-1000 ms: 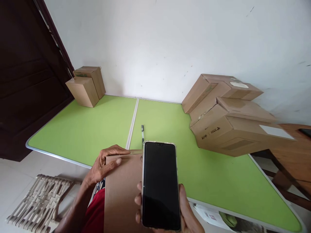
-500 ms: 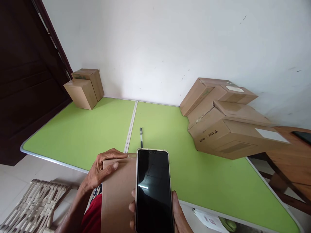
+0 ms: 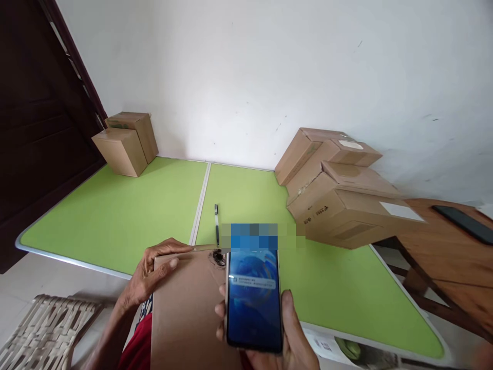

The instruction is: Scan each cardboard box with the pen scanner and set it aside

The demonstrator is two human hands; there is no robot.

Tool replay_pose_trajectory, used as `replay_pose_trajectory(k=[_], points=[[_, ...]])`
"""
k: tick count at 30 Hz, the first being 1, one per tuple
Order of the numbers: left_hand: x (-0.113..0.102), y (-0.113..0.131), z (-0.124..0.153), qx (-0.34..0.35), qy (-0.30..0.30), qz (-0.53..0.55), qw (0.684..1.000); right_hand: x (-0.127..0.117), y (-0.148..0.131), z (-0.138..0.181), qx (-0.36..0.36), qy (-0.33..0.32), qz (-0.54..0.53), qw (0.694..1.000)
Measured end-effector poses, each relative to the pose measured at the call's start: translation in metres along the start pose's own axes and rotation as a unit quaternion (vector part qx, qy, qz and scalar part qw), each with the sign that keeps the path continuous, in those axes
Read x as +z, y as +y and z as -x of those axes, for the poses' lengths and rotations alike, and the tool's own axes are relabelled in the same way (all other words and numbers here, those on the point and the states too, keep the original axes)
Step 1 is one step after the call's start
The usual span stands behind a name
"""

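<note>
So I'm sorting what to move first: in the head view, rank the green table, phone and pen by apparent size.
1. green table, by far the largest.
2. phone, though held close to the camera, so it looks enlarged.
3. pen, thinnest and smallest.

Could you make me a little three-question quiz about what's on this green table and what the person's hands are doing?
1. True or false: the phone in the right hand has a lit screen.
2. What lies on the green table just past the flat cardboard box that the left hand rests on? A) scissors B) a pen C) a cup
3. Fill in: the larger pile of cardboard boxes sits on the table's ____ side, by the wall.

Key
1. True: the screen glows blue.
2. B: a pen lies beside the table's centre seam.
3. Right; the two smaller boxes stand at the far left corner.
</note>
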State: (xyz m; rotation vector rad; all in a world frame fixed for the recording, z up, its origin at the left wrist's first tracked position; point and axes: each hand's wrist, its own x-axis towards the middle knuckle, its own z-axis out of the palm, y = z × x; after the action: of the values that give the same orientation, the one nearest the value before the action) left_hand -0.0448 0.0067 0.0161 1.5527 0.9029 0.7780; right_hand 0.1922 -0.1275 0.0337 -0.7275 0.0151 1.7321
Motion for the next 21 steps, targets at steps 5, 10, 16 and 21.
replay_pose_trajectory(k=[5,10,16,21], points=[[-0.002,-0.007,0.001,-0.007,0.019,0.001,1.0,-0.024,-0.043,-0.057,-0.162,0.099,0.129,0.973],[-0.001,-0.011,0.0,-0.016,0.022,0.022,0.999,-0.053,-0.079,-0.134,-0.25,0.176,0.273,0.912],[-0.001,-0.011,-0.003,-0.03,0.038,0.019,0.999,-0.067,-0.087,-0.179,-0.249,0.192,0.357,0.88],[-0.003,-0.014,-0.004,-0.036,0.034,0.018,0.999,-0.071,-0.087,-0.177,-0.242,0.215,0.452,0.831]])
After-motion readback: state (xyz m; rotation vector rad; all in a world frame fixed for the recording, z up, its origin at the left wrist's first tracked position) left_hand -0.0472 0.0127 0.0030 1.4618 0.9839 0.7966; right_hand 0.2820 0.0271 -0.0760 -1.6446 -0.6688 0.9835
